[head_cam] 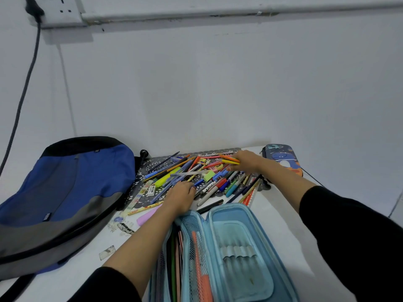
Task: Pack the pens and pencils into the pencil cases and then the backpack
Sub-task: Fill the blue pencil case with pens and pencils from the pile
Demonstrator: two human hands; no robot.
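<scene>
A heap of pens (196, 173) fills the middle of the table (277, 214). The wall (218, 105) stands close behind at 12 o'clock. The backpack (65, 192) blocks 9 o'clock. The open case (239, 247) blocks 6 o'clock. A dino case (283, 159) lies at 2 o'clock. There is bare table at 4 o'clock, but the right arm (294, 188) reaches across it. A thin strip at 7 o'clock has scraps (106, 252) on it and the left arm (141, 240) over it.

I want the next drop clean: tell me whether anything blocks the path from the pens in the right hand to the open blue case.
Nothing visible blocks it. The right hand grips pens over the loose pile; the blue case lies open nearer, the left hand at its far left corner.
</scene>
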